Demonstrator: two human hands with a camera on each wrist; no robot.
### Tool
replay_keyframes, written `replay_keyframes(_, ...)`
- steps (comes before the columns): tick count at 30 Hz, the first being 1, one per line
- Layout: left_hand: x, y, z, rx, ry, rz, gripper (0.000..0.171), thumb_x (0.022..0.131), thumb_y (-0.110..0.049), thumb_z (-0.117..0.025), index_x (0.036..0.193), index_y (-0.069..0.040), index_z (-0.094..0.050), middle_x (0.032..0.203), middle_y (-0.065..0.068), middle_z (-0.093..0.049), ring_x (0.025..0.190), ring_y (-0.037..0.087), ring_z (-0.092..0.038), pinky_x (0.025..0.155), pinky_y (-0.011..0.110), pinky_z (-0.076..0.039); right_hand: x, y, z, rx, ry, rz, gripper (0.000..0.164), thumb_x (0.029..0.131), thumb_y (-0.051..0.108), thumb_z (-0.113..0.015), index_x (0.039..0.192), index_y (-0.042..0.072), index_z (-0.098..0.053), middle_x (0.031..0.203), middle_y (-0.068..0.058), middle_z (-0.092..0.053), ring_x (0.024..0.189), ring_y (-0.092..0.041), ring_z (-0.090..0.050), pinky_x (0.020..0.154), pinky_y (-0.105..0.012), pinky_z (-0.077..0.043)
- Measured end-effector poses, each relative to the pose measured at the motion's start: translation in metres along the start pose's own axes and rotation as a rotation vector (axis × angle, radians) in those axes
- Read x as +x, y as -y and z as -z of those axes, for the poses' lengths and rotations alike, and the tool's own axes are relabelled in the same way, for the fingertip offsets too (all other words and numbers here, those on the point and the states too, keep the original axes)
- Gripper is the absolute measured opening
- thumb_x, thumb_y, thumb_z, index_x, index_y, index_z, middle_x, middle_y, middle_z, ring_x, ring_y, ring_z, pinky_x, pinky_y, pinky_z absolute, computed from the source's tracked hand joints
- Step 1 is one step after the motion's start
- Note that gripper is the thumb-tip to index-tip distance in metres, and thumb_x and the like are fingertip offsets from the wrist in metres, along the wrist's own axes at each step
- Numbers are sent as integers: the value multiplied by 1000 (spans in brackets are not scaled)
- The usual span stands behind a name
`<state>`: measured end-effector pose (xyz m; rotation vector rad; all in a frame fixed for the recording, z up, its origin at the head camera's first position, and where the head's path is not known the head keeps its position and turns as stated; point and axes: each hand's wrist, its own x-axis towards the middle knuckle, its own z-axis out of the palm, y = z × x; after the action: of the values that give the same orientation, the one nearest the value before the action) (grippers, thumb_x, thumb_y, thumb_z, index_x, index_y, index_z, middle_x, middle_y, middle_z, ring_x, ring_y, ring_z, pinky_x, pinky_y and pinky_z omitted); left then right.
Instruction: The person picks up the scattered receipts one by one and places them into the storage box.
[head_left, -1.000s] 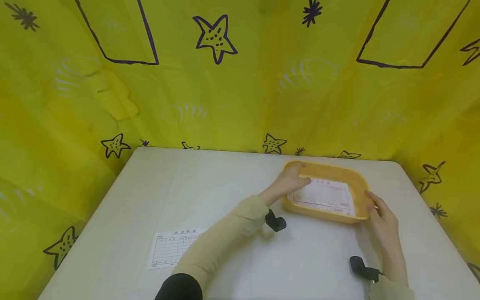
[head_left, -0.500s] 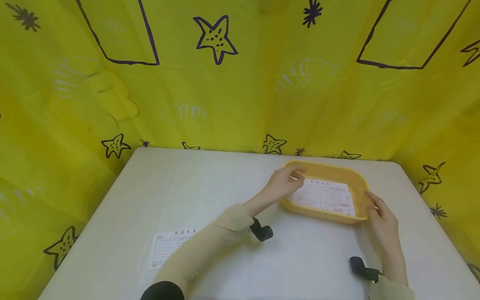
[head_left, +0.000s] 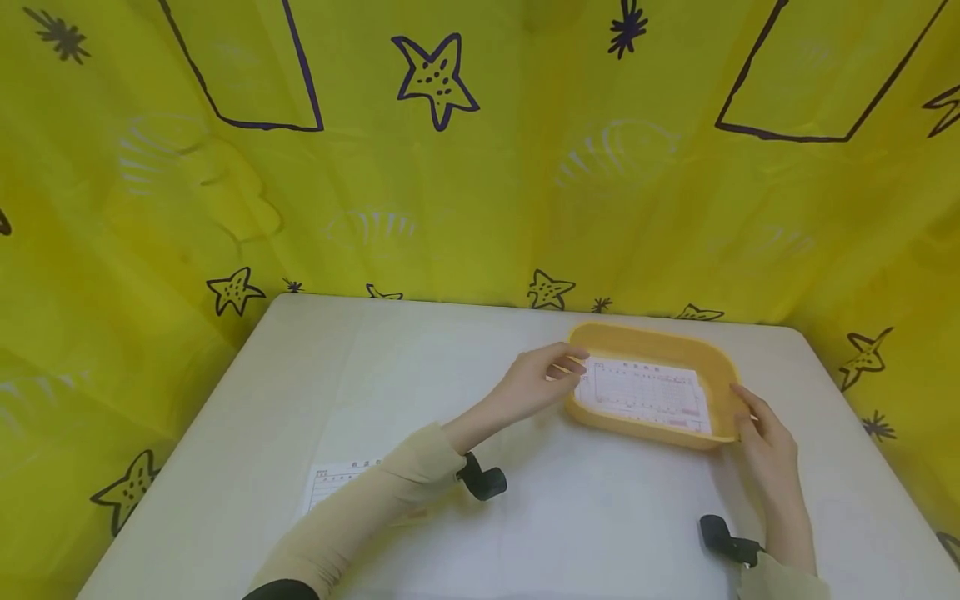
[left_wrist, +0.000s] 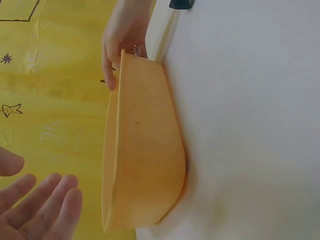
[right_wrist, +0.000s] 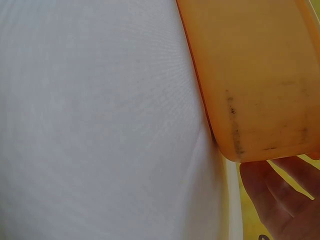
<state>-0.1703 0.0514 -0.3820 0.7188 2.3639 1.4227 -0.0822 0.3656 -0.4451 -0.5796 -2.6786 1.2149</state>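
A yellow plastic tray (head_left: 652,338) with rounded corners stands at the far right of the table. Inside it lie printed paper forms (head_left: 645,392), one edge showing past another. My left hand (head_left: 534,379) is by the tray's left end, fingers loosely bent; in the left wrist view its fingertips (left_wrist: 72,200) are apart from the tray wall (left_wrist: 145,150), holding nothing. My right hand (head_left: 768,454) grips the tray's right rim, thumb and fingers on either side. In the right wrist view its fingers (right_wrist: 280,190) are at the tray's end.
Another printed form (head_left: 330,481) lies on the white table (head_left: 585,525) at left, partly covered by the left sleeve (head_left: 360,517). A yellow curtain (head_left: 480,192) with starfish drawings hangs behind. Black wrist cameras (head_left: 483,482) sit on both wrists.
My left hand has drawn back from inside the tray toward the left and nearer the body, its sleeve now covering more of the left form. The right hand and tray have stayed put.
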Motion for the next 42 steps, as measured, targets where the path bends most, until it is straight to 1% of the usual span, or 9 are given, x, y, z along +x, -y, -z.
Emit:
replay_keyframes(4,-11,5,6,10,8,-6,33,94,-16,-56,127,-15,-60,115,4,-69,100,15,-64,80,19,-52,-1,0,0,-3,-3,-2,49,102,26,-30,149,13,-35,149,-23,-38,112,-14,-48,75,-10,-30)
replay_keyframes(7,-21,8,11,19,8,-1,33,94,-16,-56,127,-14,-60,115,4,-69,102,17,-65,82,21,-53,-2,0,0,-2,4,-1,49,102,26,-30,149,13,-34,149,-24,-38,119,-33,-45,75,-10,-30)
replay_keyframes(8,-25,10,13,21,8,5,33,94,-16,-56,127,-14,-59,115,4,-69,103,17,-65,82,22,-54,-2,0,1,0,5,1,49,102,26,-30,149,13,-33,148,-24,-38,118,-31,-46,75,-10,-30)
replay_keyframes(10,-32,13,17,24,8,20,33,94,-16,-56,127,-14,-59,115,4,-69,103,18,-65,83,24,-54,-2,0,1,1,2,8,49,102,26,-30,149,12,-34,147,-25,-39,110,-13,-50,74,-9,-30)
replay_keyframes(12,-40,18,21,27,0,29,32,94,-16,-56,126,-15,-60,115,4,-70,103,19,-65,83,25,-55,-3,0,1,3,-3,17,49,102,26,-31,148,12,-35,146,-25,-41,98,6,-44,73,-8,-30)
replay_keyframes(15,-51,27,27,31,-17,31,30,94,-15,-56,124,-16,-61,114,6,-70,102,20,-66,82,27,-55,-3,0,1,9,-10,25,48,101,25,-31,148,11,-36,144,-25,-42,88,18,-31,72,-8,-30)
replay_keyframes(25,-85,60,46,54,-80,42,29,93,-13,-57,121,-10,-62,109,11,-71,97,23,-68,84,35,-55,-3,-1,1,19,-7,17,49,102,26,-31,148,12,-35,147,-24,-40,89,17,-31,71,-4,-30)
replay_keyframes(32,-106,82,60,99,-109,7,29,91,-9,-57,119,-5,-62,106,13,-71,94,25,-68,78,31,-56,-2,0,1,14,-10,20,49,101,25,-31,148,11,-36,144,-25,-41,87,18,-31,71,-6,-30)
replay_keyframes(42,-138,107,88,178,-148,66,25,91,-9,-60,115,-5,-64,105,11,-71,93,23,-68,78,27,-55,-2,0,1,15,14,18,49,102,27,-29,149,13,-33,151,-22,-35,99,12,-34,75,-5,-28)
